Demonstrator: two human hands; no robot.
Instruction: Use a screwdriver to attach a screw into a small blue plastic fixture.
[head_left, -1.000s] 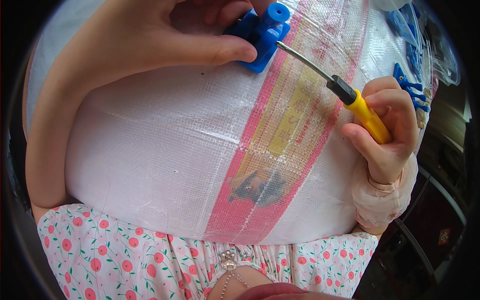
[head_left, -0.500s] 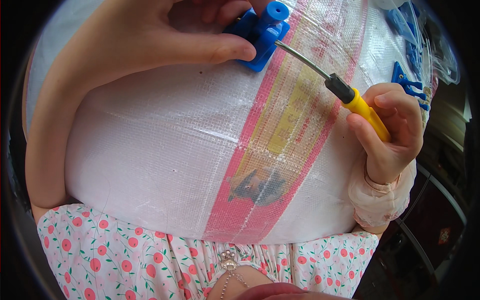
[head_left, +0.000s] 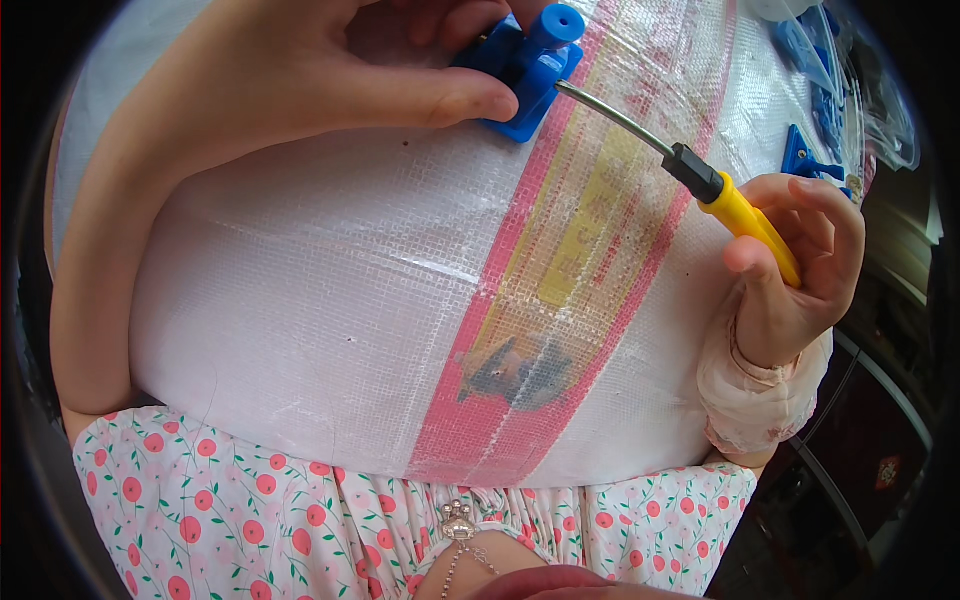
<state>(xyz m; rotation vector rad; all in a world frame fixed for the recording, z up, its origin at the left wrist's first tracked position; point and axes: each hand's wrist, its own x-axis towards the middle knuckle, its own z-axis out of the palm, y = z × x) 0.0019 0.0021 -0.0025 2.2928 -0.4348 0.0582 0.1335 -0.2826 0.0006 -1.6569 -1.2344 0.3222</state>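
Observation:
My left hand (head_left: 400, 85) grips a blue plastic part (head_left: 543, 75) near the top of the view. The part has a flat base and a round knob with a hole in its end. My thumb presses on the near side of it, and some of my fingers are cut off by the upper edge. A screwdriver (head_left: 745, 220) with a yellow handle and a metal shaft slants up to the left, its tip against the blue part's right side. Loosely curled about the handle are the fingers of my right hand (head_left: 800, 265), with the thumb lifted off it.
Beneath the hands lies a white woven plastic sheet (head_left: 290, 310) with a pink and yellow printed band. Another blue plastic piece (head_left: 810, 158) rests at its right edge, near blue parts and clear plastic bags (head_left: 890, 120). Dark red cabinet fronts (head_left: 880, 430) stand beyond, at right.
My right hand has shifted slightly right and down along with the screwdriver handle, and its thumb has come away from the handle. The blue part has moved barely to the right.

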